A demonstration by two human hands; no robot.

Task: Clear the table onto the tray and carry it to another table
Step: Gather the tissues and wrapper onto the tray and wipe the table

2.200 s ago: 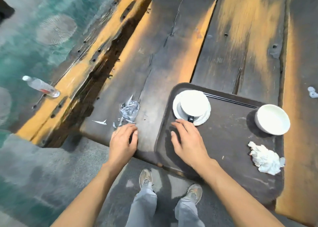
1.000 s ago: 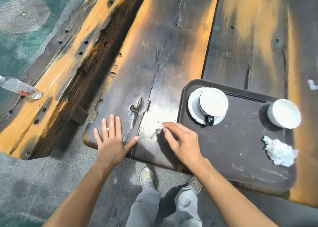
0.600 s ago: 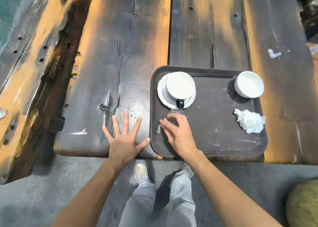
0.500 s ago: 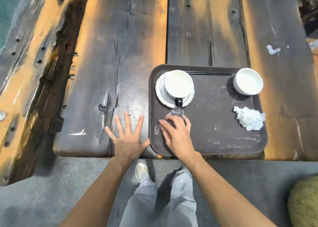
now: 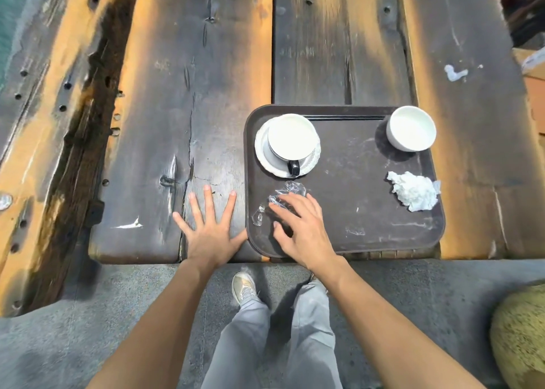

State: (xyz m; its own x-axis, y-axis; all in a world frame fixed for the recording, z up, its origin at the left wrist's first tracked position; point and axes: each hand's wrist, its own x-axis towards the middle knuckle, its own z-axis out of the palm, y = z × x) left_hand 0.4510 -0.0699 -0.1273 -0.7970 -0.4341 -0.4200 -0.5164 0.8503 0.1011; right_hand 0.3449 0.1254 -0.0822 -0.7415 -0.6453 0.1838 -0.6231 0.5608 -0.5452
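Note:
A dark brown tray lies on the wooden table near its front edge. On the tray stand a white cup on a saucer, a white bowl and a crumpled white napkin. A clear crumpled plastic wrapper lies on the tray's near left part. My right hand hovers over it with fingers spread, fingertips touching the plastic. My left hand rests flat on the table, fingers apart, its thumb against the tray's left rim.
A white scrap lies on the table left of my left hand. Another white scrap sits on the far right plank. A bench runs along the left. A rounded yellowish object is at the lower right.
My right hand carried the plastic wrapper from the table onto the tray and has opened over it. My left hand flattened on the table and stays beside the tray.

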